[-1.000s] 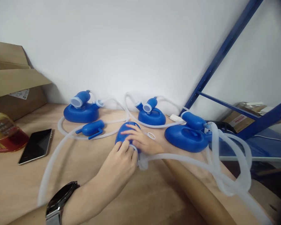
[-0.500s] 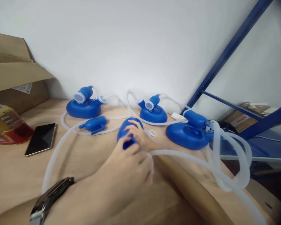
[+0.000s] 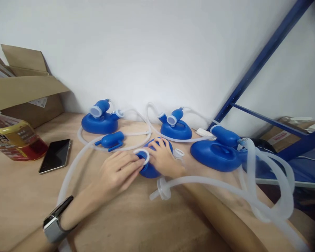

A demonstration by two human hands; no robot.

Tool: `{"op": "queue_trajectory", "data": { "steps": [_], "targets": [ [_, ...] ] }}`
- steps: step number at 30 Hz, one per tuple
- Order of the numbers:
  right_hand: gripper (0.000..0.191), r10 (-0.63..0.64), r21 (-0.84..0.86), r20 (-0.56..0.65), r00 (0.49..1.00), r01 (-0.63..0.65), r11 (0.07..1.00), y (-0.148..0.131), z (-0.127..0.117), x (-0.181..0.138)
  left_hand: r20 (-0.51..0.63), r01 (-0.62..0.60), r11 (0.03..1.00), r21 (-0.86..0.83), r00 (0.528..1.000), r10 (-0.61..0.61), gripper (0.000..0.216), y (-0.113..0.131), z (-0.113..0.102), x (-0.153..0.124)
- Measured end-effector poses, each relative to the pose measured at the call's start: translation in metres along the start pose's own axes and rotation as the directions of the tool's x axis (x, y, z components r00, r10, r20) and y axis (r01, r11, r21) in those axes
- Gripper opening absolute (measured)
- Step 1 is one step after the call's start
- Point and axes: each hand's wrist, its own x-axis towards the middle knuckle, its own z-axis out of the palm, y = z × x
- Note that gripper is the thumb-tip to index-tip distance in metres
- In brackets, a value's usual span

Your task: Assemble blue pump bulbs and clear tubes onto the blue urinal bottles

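A blue plastic urinal bottle (image 3: 150, 172) lies between my hands with its round mouth turned toward me. My left hand (image 3: 120, 170), a watch on its wrist, pinches a white ring (image 3: 147, 156) at the rim of that mouth; whether it is seated is hard to tell. My right hand (image 3: 164, 159) grips the bottle from the right, fingers over its top. Just in front lies a translucent cap (image 3: 163, 189) with a short spout, joined to a clear hose (image 3: 199, 179). A small white lidded cap (image 3: 178, 153) sits beyond my right wrist.
More blue bottles stand along the wall: one on the left (image 3: 99, 124), one in the middle (image 3: 175, 132), one on the right (image 3: 212, 155). A loose blue piece (image 3: 112, 140), phone (image 3: 55, 155), drink bottle (image 3: 18, 138), cardboard box (image 3: 28, 87) and blue rack (image 3: 262, 63) surround them.
My left hand has moved left, off the area by the hose end, to the bottle's mouth, where the white ring now shows. The hose cap has come into view on the table.
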Motion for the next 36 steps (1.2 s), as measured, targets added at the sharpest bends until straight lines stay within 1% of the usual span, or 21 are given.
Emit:
{"op": "queue_trajectory", "data": {
  "steps": [1, 3, 5, 7, 11, 13, 15, 18, 19, 20, 22, 24, 25, 26, 27, 29, 31, 32, 34, 35, 36],
  "targets": [
    [0.052, 0.005, -0.018, 0.01, 1.0, -0.004, 1.0, -0.001, -0.002, 0.001, -0.002, -0.033, 0.999, 0.042, 0.999, 0.034, 0.025, 0.006, 0.0, -0.004],
    [0.051, 0.017, -0.04, 0.018, 1.0, -0.017, 0.999, -0.002, -0.005, 0.002, 0.016, -0.018, 0.997, 0.08, 1.0, 0.017, 0.019, 0.011, 0.0, -0.009],
    [0.052, 0.033, -0.052, 0.021, 0.999, -0.032, 0.998, -0.003, -0.005, 0.003, 0.019, 0.038, 0.998, 0.045, 0.999, -0.039, 0.01, 0.007, 0.0, -0.012],
    [0.055, 0.057, -0.059, 0.016, 0.998, -0.056, 0.997, -0.006, -0.001, 0.003, 0.029, 0.074, 0.997, -0.001, 0.997, -0.074, 0.007, 0.002, 0.0, -0.012],
    [0.058, 0.13, -0.05, -0.066, 0.989, -0.134, 0.99, -0.016, 0.012, 0.004, 0.112, 0.146, 0.989, -0.018, 0.983, -0.143, 0.009, -0.006, 0.002, -0.005],
    [0.056, 0.151, -0.043, -0.091, 0.984, -0.156, 0.987, -0.019, 0.012, 0.005, 0.163, 0.161, 0.986, -0.037, 0.975, -0.153, 0.012, -0.008, 0.003, -0.001],
    [0.055, 0.135, -0.023, -0.06, 0.989, -0.137, 0.99, -0.015, 0.004, 0.006, 0.199, 0.178, 0.982, -0.058, 0.966, -0.163, 0.017, -0.009, 0.005, 0.003],
    [0.061, 0.034, 0.085, 0.05, 0.998, -0.038, 0.996, 0.006, -0.02, 0.007, 0.193, 0.268, 0.96, -0.075, 0.949, -0.25, 0.017, -0.01, 0.006, 0.005],
    [0.065, -0.012, 0.138, 0.087, 0.996, 0.0, 0.99, 0.015, -0.028, 0.008, 0.178, 0.311, 0.947, -0.082, 0.939, -0.293, 0.016, -0.012, 0.007, 0.005],
    [0.065, -0.052, 0.188, 0.111, 0.992, 0.03, 0.982, 0.024, -0.034, 0.008, 0.159, 0.359, 0.928, -0.094, 0.926, -0.342, 0.014, -0.013, 0.008, 0.005],
    [0.058, -0.093, 0.268, 0.117, 0.989, 0.059, 0.961, 0.039, -0.04, 0.008, 0.123, 0.467, 0.873, -0.137, 0.883, -0.453, 0.007, -0.018, 0.011, 0.007],
    [0.056, -0.097, 0.329, 0.112, 0.989, 0.055, 0.943, 0.046, -0.038, 0.008, 0.115, 0.568, 0.803, -0.179, 0.823, -0.557, 0.02, -0.023, 0.015, 0.01],
    [0.057, -0.093, 0.353, 0.113, 0.989, 0.048, 0.934, 0.047, -0.035, 0.007, 0.125, 0.596, 0.782, -0.183, 0.803, -0.582, 0.028, -0.026, 0.018, 0.012],
    [0.06, -0.086, 0.372, 0.114, 0.99, 0.038, 0.927, 0.047, -0.032, 0.007, 0.136, 0.605, 0.778, -0.171, 0.796, -0.589, 0.03, -0.029, 0.021, 0.013],
    [0.061, -0.077, 0.385, 0.115, 0.99, 0.027, 0.922, 0.045, -0.03, 0.007, 0.133, 0.591, 0.793, -0.149, 0.806, -0.576, 0.028, -0.031, 0.025, 0.014],
    [0.062, -0.05, 0.396, 0.105, 0.993, 0.004, 0.918, 0.042, -0.026, 0.007, 0.087, 0.505, 0.859, -0.082, 0.863, -0.498, 0.017, -0.035, 0.035, 0.014],
    [0.063, -0.03, 0.399, 0.098, 0.995, -0.012, 0.917, 0.041, -0.026, 0.007, -0.028, 0.394, 0.919, 0.004, 0.919, -0.393, 0.016, -0.037, 0.046, 0.012],
    [0.064, -0.027, 0.4, 0.102, 0.994, -0.017, 0.916, 0.041, -0.026, 0.007, -0.099, 0.351, 0.935, 0.048, 0.933, -0.345, 0.016, -0.038, 0.051, 0.011],
    [0.064, -0.017, 0.399, 0.111, 0.994, -0.028, 0.916, 0.04, -0.027, 0.008, -0.208, 0.309, 0.945, 0.104, 0.936, -0.283, 0.016, -0.041, 0.056, 0.011],
    [0.064, -0.004, 0.398, 0.113, 0.994, -0.041, 0.917, 0.04, -0.027, 0.008, -0.216, 0.304, 0.948, 0.09, 0.936, -0.279, 0.016, -0.043, 0.056, 0.012],
    [0.063, 0.014, 0.398, 0.116, 0.993, -0.06, 0.916, 0.04, -0.027, 0.009, -0.164, 0.297, 0.954, 0.03, 0.943, -0.289, 0.016, -0.045, 0.055, 0.013]
  ]
}}
